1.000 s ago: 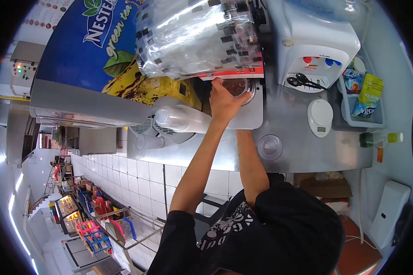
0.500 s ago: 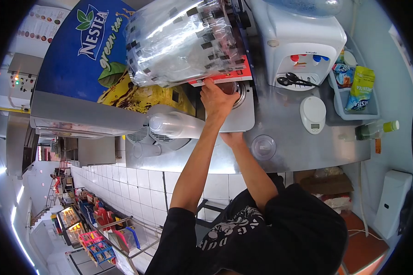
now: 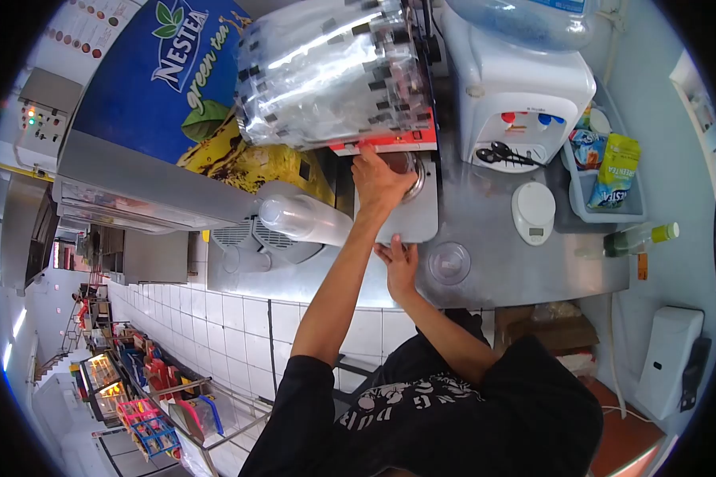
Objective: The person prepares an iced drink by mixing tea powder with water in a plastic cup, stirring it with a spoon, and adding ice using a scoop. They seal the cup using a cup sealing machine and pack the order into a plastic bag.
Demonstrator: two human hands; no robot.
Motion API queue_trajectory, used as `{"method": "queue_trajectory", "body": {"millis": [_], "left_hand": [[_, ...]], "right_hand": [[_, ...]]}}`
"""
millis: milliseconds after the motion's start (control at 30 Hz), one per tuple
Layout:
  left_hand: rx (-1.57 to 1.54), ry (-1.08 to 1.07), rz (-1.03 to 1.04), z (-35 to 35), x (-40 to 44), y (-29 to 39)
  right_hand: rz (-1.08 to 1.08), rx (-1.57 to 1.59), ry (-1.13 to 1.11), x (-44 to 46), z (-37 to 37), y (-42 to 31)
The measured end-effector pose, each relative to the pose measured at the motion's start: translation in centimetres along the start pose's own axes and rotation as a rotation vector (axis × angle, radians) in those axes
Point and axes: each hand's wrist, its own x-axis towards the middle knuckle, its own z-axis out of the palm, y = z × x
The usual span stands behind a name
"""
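Observation:
A cup sealing machine with a red front panel [image 3: 410,141] carries a wide roll of clear printed film [image 3: 326,75]. Under the panel, a cup with a reddish-brown content [image 3: 402,163] sits in a round metal ring [image 3: 416,188]. My left hand [image 3: 379,184] curls around that cup, thumb on one side and fingers on the other; the palm hides part of it. Lower down, my right hand [image 3: 398,264] is at the front edge of the machine's grey base [image 3: 422,216], fingers apart and holding nothing. A stack of clear plastic cups [image 3: 306,219] lies beside my left forearm.
A round clear lid or cup [image 3: 449,263] stands on the steel counter [image 3: 501,274]. To the right are a white scale [image 3: 533,213], a water dispenser [image 3: 525,95] with black spoons, a bin [image 3: 612,211] of packets and a bottle [image 3: 640,238]. A Nestea dispenser [image 3: 155,111] stands left.
My right hand has come out from below the base's front edge, its fingers now showing and spread. My left hand stays at the cup. The whole view has shifted slightly.

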Motion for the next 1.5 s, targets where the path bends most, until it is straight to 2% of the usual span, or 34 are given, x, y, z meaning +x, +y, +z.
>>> {"method": "queue_trajectory", "body": {"millis": [133, 233, 300, 367, 433, 467, 533, 600, 667, 733, 767, 833, 867, 933, 967, 1033, 1133, 1267, 1333, 1500], "left_hand": [[-0.090, 0.079, 0.111, 0.4, -1.3, -0.9], [-0.107, 0.084, 0.100, 0.1, -2.0, -1.7], [-0.139, 0.091, 0.114, 0.1, -1.9, -1.9], [-0.177, 0.097, 0.116, 0.3, -2.0, -2.1], [-0.203, 0.075, 0.160, 0.1, -1.7, -2.4], [-0.200, 0.082, 0.152, 0.0, -1.7, -2.6], [-0.224, 0.041, 0.153, 0.2, -1.6, -3.0], [-0.246, 0.053, 0.163, 0.0, -1.7, -3.1], [-0.275, 0.061, 0.174, 0.3, -2.0, -3.2], [-0.180, 0.096, 0.263, 0.5, -2.1, -3.1], [-0.181, 0.098, 0.270, 0.5, -2.0, -3.0], [-0.162, 0.121, 0.259, 0.4, -2.4, -2.8], [-0.164, 0.126, 0.262, 0.4, -2.5, -2.8], [-0.150, 0.109, 0.291, 0.3, -2.9, -3.0], [-0.157, 0.121, 0.280, 0.3, -3.0, -3.0], [-0.159, 0.159, 0.337, -0.1, -3.6, -3.1], [-0.352, 0.262, 0.416, -1.8, -4.4, -2.7], [-0.409, 0.292, 0.321, -5.3, -7.0, -3.4], [-0.701, 0.459, 0.479, -5.7, -8.6, -5.2], [-0.673, 0.615, 0.480, -8.3, -15.4, -8.9]], "right_hand": [[0.044, 0.043, -0.055, -0.7, -0.8, -0.4], [0.115, 0.090, -0.051, -0.9, -0.8, -0.5], [0.369, 0.092, -0.015, -1.8, -0.6, -0.6], [0.425, 0.068, 0.002, -2.4, -0.6, -1.3], [0.660, -0.124, 0.048, -3.3, 0.9, -3.3], [0.721, -0.134, -0.003, -4.2, 1.4, -5.0], [0.516, -0.285, 0.028, -6.0, 4.2, -9.9], [0.073, -0.506, -0.146, -2.2, 3.7, -13.5], [-0.157, -0.784, -0.162, 2.9, 5.1, -17.3], [-0.066, -0.992, -0.139, 8.5, 5.6, -17.7], [-0.074, -0.990, -0.137, 10.5, 5.7, -17.0], [-0.134, -1.369, -0.354, 13.4, 5.6, -15.6], [-0.141, -1.370, -0.356, 13.9, 5.1, -15.1], [-0.333, -1.484, -0.385, 13.5, 4.7, -14.8], [-0.335, -1.494, -0.399, 13.1, 4.6, -14.9], [-0.266, -1.176, -0.399, 10.7, 5.7, -16.2], [-0.178, -1.126, -0.362, 7.8, 8.6, -18.3], [-0.168, -1.159, -0.464, 3.8, 12.3, -20.6], [-0.060, -1.047, -0.578, 1.5, 14.0, -20.9], [0.146, -1.103, -0.735, -3.9, 16.7, -18.7]]}}
